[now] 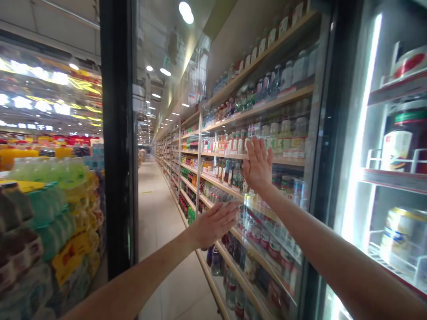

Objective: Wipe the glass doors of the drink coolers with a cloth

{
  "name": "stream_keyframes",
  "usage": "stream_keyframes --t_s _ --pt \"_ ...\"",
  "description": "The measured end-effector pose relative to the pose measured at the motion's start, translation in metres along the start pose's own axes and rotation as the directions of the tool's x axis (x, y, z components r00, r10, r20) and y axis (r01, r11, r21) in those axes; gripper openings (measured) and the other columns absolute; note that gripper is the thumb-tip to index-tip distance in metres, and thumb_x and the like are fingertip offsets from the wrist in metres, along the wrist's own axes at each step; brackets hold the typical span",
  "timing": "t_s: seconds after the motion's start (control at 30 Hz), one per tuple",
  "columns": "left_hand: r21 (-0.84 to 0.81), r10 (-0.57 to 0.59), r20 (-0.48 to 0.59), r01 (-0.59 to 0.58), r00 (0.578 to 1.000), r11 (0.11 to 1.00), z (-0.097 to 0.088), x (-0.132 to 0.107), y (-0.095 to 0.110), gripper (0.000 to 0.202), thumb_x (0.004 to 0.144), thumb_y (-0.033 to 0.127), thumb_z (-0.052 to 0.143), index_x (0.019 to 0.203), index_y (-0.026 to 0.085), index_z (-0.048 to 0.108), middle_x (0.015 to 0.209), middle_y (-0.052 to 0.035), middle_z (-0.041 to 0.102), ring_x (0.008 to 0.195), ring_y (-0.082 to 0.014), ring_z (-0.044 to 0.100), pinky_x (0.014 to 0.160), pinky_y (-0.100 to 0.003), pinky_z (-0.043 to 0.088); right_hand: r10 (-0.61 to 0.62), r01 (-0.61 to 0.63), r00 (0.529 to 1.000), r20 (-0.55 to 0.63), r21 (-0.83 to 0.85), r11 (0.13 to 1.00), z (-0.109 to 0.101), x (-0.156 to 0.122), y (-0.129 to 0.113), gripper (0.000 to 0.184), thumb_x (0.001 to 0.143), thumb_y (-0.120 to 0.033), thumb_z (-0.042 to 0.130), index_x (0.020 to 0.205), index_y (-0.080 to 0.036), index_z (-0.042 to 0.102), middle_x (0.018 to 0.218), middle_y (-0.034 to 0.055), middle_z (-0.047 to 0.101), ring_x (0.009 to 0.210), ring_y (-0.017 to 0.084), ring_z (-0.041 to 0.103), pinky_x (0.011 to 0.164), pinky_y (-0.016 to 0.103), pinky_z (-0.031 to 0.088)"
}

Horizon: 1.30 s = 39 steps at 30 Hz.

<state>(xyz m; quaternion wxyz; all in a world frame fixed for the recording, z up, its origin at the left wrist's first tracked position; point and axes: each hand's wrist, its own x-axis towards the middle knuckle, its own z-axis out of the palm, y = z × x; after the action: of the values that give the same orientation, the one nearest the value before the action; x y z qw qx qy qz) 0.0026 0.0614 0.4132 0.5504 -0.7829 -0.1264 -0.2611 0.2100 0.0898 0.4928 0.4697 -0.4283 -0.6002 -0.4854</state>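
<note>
A glass cooler door [173,80] with a black frame stands swung out in front of me. My right hand [257,166] lies flat on the glass, fingers stretched upward. Lower and to the left, my left hand [213,224] presses on the same pane with its fingers straight and pointing right. Neither hand holds anything. Through the glass I see long wooden shelves [267,104] full of bottled drinks running down an aisle.
The lit cooler interior [396,178] at the right holds tubs and a dark jar [405,138] on wire racks. Stacked shrink-wrapped packs of bottles [50,213] stand at the left. A tiled aisle floor [156,209] runs away between them.
</note>
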Motion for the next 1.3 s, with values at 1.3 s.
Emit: stream_keyframes --t_s 1.3 --pt "0.117 -0.211 -0.066 0.218 0.975 0.969 -0.021 0.026 -0.077 0.044 0.087 0.029 0.045 0.13 0.019 0.041 0.145 -0.009 0.033 0.139 -0.0249 0.012 0.112 -0.044 0.021 -0.039 0.044 0.994 -0.103 0.052 0.998 0.004 -0.003 0.003 0.054 0.09 -0.027 0.031 0.143 -0.022 0.021 0.147 0.0078 0.031 0.139 0.021 0.019 0.109 0.048 0.02"
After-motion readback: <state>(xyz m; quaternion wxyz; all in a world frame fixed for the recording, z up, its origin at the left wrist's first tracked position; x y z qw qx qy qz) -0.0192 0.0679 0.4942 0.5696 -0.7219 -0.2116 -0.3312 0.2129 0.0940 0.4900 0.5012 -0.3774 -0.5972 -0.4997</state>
